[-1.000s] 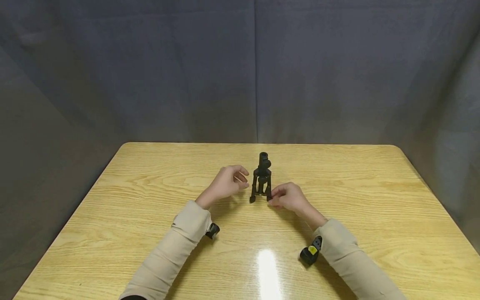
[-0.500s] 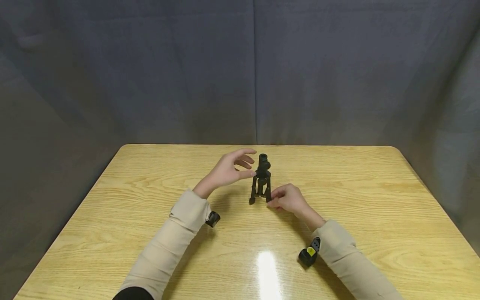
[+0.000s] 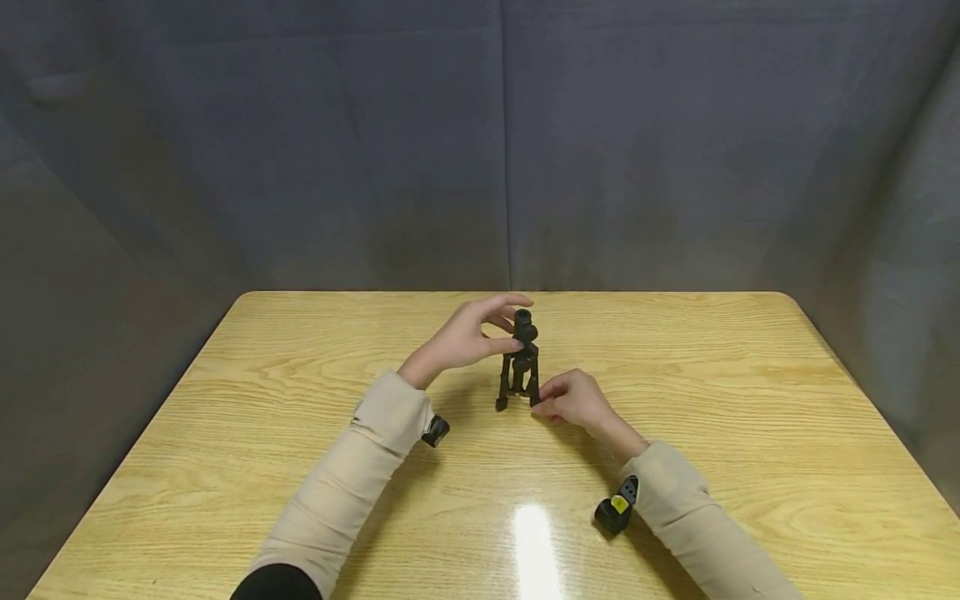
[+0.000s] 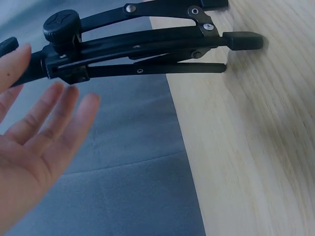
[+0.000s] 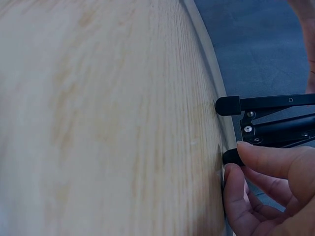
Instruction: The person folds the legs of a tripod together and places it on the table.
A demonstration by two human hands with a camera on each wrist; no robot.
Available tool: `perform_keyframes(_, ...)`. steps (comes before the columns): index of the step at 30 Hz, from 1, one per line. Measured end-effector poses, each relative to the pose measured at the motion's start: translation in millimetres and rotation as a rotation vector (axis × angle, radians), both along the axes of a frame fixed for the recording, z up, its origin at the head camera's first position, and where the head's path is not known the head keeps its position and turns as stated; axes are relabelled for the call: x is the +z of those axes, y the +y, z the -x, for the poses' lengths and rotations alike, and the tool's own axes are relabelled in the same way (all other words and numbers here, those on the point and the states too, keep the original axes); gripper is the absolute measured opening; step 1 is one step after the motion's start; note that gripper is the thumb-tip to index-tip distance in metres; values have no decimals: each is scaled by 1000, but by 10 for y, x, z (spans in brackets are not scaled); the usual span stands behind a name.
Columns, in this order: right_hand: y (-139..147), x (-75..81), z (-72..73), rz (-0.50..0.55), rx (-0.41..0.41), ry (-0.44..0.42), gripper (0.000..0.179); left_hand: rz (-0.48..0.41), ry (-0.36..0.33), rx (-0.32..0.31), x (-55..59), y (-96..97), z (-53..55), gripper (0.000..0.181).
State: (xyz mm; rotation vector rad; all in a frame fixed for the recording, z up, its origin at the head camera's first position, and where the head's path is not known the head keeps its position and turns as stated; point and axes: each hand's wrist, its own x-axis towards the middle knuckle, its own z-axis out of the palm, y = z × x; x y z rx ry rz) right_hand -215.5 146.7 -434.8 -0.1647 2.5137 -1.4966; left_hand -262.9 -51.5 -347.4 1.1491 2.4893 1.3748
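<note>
My black tripod stands upright on the wooden surface, about midway between the two far corners and nearer the far edge than my sleeves. My right hand pinches the rubber foot of the tripod's right leg between thumb and fingers, low against the surface. My left hand is up at the tripod's top, thumb on the near side and fingers loosely spread behind; I cannot tell whether they touch it. A round knob sticks out from the upper part. My hands are apart, one on each side. Cuffed beige sleeves cover my forearms, and a dark curtain hangs beyond the far edge.
</note>
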Motion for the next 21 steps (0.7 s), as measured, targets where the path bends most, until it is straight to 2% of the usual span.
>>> perform_keyframes(3,-7,5,-5,2,0,-2,10,26,62,1,-4,27,10,46)
perform_keyframes(5,-14,19,-9,5,-6,-9,9,33,77,9,-6,43,8,42)
perform_keyframes(11,-32,41,-17,8,-14,-20,10,3,45,47,-2,59,-4,34)
perform_keyframes(21,-36,8,6,46,-40,-33,16,-75,-33,122,-21,-2,-16,32)
